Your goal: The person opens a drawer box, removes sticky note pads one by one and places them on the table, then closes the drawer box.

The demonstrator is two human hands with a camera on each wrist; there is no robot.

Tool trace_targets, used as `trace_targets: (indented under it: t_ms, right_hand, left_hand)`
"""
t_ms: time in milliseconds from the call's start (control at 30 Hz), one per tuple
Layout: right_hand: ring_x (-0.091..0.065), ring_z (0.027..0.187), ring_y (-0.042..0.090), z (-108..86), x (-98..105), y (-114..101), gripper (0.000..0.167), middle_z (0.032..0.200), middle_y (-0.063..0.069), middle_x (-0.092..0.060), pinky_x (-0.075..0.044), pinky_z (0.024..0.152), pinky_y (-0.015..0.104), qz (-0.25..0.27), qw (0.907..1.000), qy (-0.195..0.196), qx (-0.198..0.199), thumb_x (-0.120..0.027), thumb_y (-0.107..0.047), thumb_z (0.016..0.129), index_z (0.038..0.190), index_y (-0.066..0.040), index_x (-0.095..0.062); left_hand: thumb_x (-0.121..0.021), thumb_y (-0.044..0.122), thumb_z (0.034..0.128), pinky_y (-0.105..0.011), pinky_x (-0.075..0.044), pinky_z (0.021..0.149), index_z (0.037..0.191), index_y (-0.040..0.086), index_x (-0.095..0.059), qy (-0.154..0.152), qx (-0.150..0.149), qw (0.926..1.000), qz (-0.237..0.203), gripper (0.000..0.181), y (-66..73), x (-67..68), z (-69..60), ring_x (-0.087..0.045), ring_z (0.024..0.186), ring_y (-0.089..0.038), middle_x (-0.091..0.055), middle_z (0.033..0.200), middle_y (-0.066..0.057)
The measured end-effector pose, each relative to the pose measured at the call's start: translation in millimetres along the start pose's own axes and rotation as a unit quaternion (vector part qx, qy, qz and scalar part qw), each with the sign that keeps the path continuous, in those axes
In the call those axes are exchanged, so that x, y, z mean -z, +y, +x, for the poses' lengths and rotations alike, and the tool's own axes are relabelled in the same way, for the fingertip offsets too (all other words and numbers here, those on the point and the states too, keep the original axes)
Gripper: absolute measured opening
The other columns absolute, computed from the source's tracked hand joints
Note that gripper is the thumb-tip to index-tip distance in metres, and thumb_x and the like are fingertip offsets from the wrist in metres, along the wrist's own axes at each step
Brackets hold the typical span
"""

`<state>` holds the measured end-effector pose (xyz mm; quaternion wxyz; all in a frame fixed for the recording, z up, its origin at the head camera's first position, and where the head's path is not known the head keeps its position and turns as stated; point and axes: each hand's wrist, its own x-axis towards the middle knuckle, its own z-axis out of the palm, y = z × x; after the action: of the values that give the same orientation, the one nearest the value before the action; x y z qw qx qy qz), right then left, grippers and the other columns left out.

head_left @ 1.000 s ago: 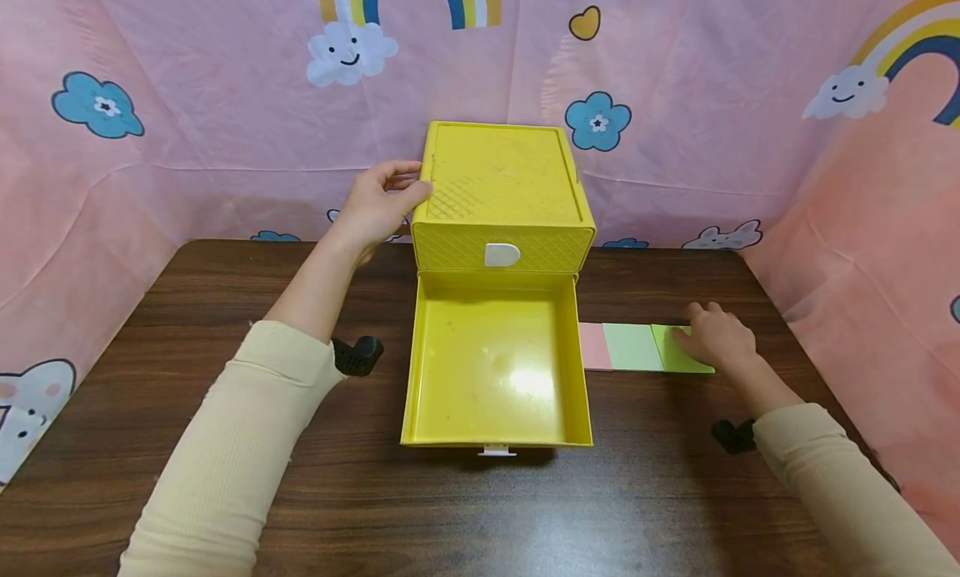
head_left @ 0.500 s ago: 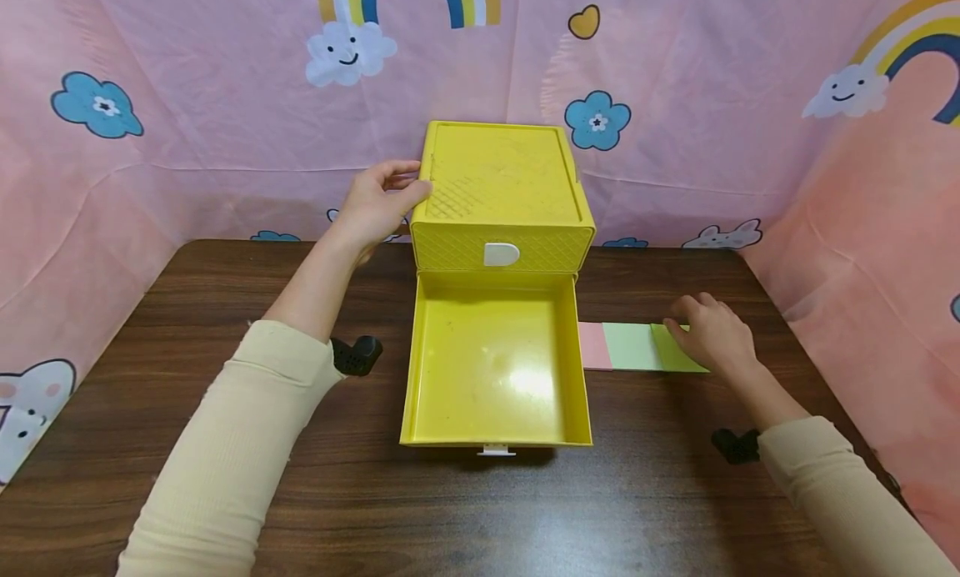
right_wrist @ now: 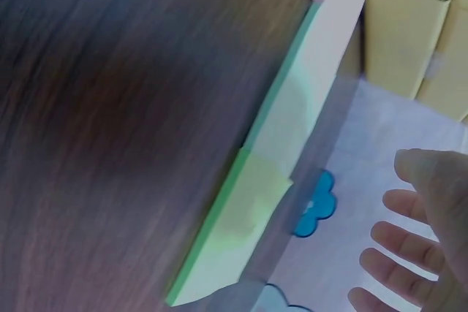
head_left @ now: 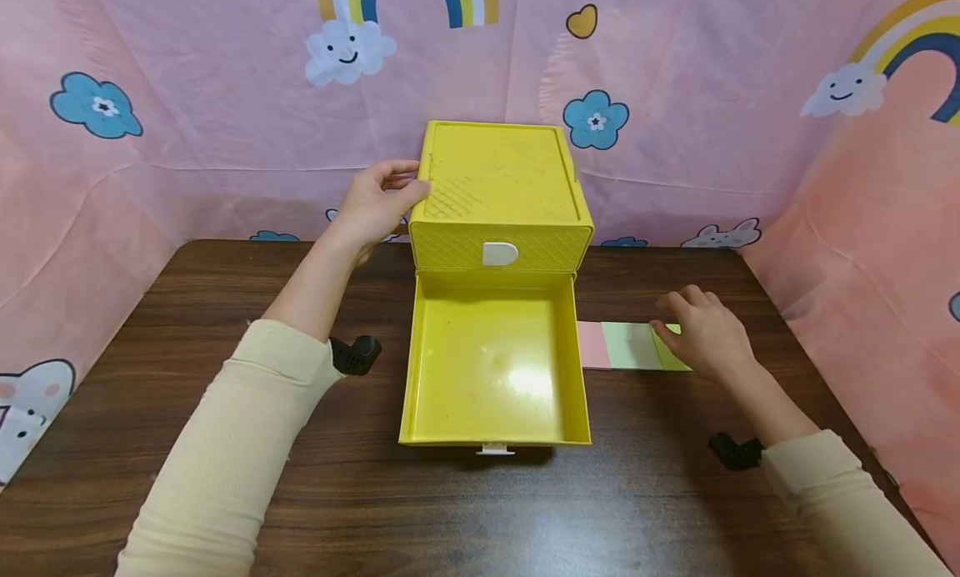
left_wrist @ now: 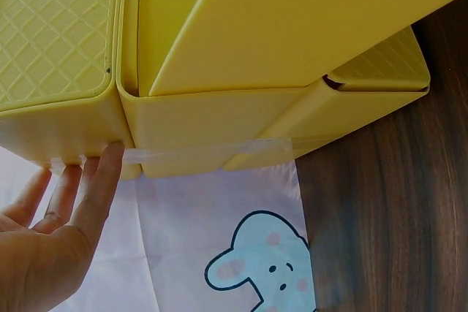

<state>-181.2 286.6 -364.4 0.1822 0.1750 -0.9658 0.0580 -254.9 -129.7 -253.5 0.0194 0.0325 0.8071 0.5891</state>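
Observation:
A yellow drawer box (head_left: 498, 173) stands at the table's back, its lower drawer (head_left: 495, 360) pulled out, with nothing in it. The left hand (head_left: 378, 206) rests against the box's left side; in the left wrist view its fingertips touch the yellow wall (left_wrist: 66, 133) near clear tape. Right of the drawer lies a row of pads: pink (head_left: 592, 343), pale green (head_left: 632, 346) and brighter green (head_left: 670, 352). Over the bright green one hovers the right hand (head_left: 708, 335), fingers loosely bent, holding nothing; the right wrist view shows this hand (right_wrist: 431, 231) apart from the pads.
The dark wooden table (head_left: 637, 494) meets a pink patterned cloth (head_left: 240, 118) behind and at both sides. A white latch (head_left: 495, 450) juts from the drawer's front edge. Black devices (head_left: 356, 356) sit at both wrists.
The right hand has shifted slightly left and back over the bright green pad, whose visible right end now lies farther left. The left hand has stayed on the box.

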Motion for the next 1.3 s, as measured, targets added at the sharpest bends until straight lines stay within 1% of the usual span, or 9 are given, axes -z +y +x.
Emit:
trace_targets:
  t_ms: [133, 233, 433, 700, 767, 867, 1000, 1100, 1300]
  right_hand:
    - [-0.056, 0.079, 0.037, 0.3, 3.8, -7.6, 0.028, 0.092, 0.018, -0.058, -0.049, 0.057, 0.049, -0.002, 0.9985, 0.044, 0.032, -0.072, -0.019, 0.075, 0.097, -0.003, -0.064]
    - [-0.056, 0.080, 0.037, 0.6, 7.5, -13.4, 0.031, 0.093, 0.017, -0.057, -0.049, 0.057, 0.049, 0.000, 0.9971, 0.059, 0.048, -0.073, -0.018, 0.074, 0.098, -0.003, -0.063]
    - [-0.056, 0.086, 0.035, 2.1, 14.7, -26.2, 0.034, 0.098, 0.015, -0.057, -0.050, 0.064, 0.048, -0.001, 0.9967, 0.058, 0.058, -0.073, -0.020, 0.075, 0.103, -0.004, -0.063]
    - [-0.055, 0.086, 0.032, 2.7, 24.3, -46.0, 0.037, 0.101, 0.013, -0.057, -0.051, 0.066, 0.044, 0.011, 0.9913, 0.083, 0.102, -0.075, -0.018, 0.073, 0.105, -0.006, -0.062]
    - [-0.055, 0.088, 0.032, 2.6, 27.7, -51.9, 0.038, 0.103, 0.012, -0.057, -0.051, 0.068, 0.044, 0.016, 0.9900, 0.086, 0.110, -0.075, -0.018, 0.072, 0.106, -0.006, -0.062]
    - [-0.055, 0.092, 0.032, 2.2, 32.3, -59.6, 0.039, 0.106, 0.011, -0.058, -0.051, 0.072, 0.043, 0.020, 0.9885, 0.089, 0.121, -0.075, -0.018, 0.073, 0.107, -0.006, -0.062]
    - [-0.055, 0.094, 0.032, 1.2, 37.3, -67.8, 0.041, 0.109, 0.012, -0.058, -0.051, 0.075, 0.043, 0.020, 0.9859, 0.093, 0.137, -0.074, -0.019, 0.072, 0.109, -0.006, -0.062]
    - [-0.055, 0.096, 0.033, 0.3, 40.4, -73.3, 0.042, 0.110, 0.012, -0.058, -0.050, 0.077, 0.044, 0.023, 0.9840, 0.096, 0.149, -0.074, -0.020, 0.071, 0.110, -0.006, -0.062]
    - [-0.055, 0.097, 0.032, -1.9, 47.4, -86.8, 0.045, 0.113, 0.012, -0.057, -0.050, 0.078, 0.045, 0.028, 0.9807, 0.097, 0.168, -0.074, -0.021, 0.071, 0.112, -0.006, -0.061]
  left_hand:
    - [-0.057, 0.028, 0.0902, -0.031, -0.053, 0.080, 0.136, 0.014, -0.044, -0.001, 0.001, 1.0000, -0.004, 0.049, -0.3, 0.5, -0.1, -0.048, 0.115, -0.020, -0.045, 0.134, -0.008]
    - [-0.057, 0.028, 0.0902, -0.031, -0.053, 0.080, 0.136, 0.015, -0.044, -0.001, 0.002, 1.0000, -0.003, 0.049, -0.2, 0.5, -0.1, -0.048, 0.115, -0.020, -0.045, 0.134, -0.007]
    - [-0.057, 0.028, 0.0906, -0.029, -0.051, 0.080, 0.136, 0.015, -0.044, 0.000, -0.001, 1.0000, 0.004, 0.049, 0.1, 0.5, 0.1, -0.048, 0.115, -0.019, -0.045, 0.134, -0.007]
    - [-0.057, 0.027, 0.0906, -0.030, -0.053, 0.078, 0.136, 0.014, -0.044, 0.001, -0.001, 1.0000, 0.005, 0.049, -0.1, 0.3, 0.3, -0.048, 0.115, -0.020, -0.045, 0.134, -0.007]
    - [-0.056, 0.028, 0.0907, -0.030, -0.053, 0.078, 0.136, 0.014, -0.044, 0.001, -0.001, 1.0000, 0.006, 0.049, -0.2, 0.4, 0.3, -0.047, 0.116, -0.019, -0.045, 0.134, -0.007]
    - [-0.056, 0.028, 0.0908, -0.032, -0.052, 0.082, 0.136, 0.015, -0.044, 0.000, 0.000, 1.0000, 0.007, 0.049, -0.2, 0.8, 0.2, -0.046, 0.117, -0.019, -0.045, 0.134, -0.007]
    - [-0.056, 0.028, 0.0908, -0.035, -0.047, 0.091, 0.137, 0.014, -0.044, 0.000, -0.001, 1.0000, 0.010, 0.050, 0.0, 1.2, 0.3, -0.044, 0.120, -0.019, -0.045, 0.135, -0.007]
    - [-0.057, 0.028, 0.0907, -0.035, -0.045, 0.095, 0.137, 0.014, -0.044, 0.000, -0.001, 0.9999, 0.012, 0.050, 0.2, 1.2, 0.4, -0.043, 0.121, -0.019, -0.045, 0.135, -0.007]
    - [-0.056, 0.029, 0.0908, -0.035, -0.048, 0.089, 0.136, 0.015, -0.044, 0.000, 0.002, 1.0000, 0.007, 0.049, 0.4, 0.8, 0.4, -0.045, 0.119, -0.019, -0.045, 0.135, -0.007]
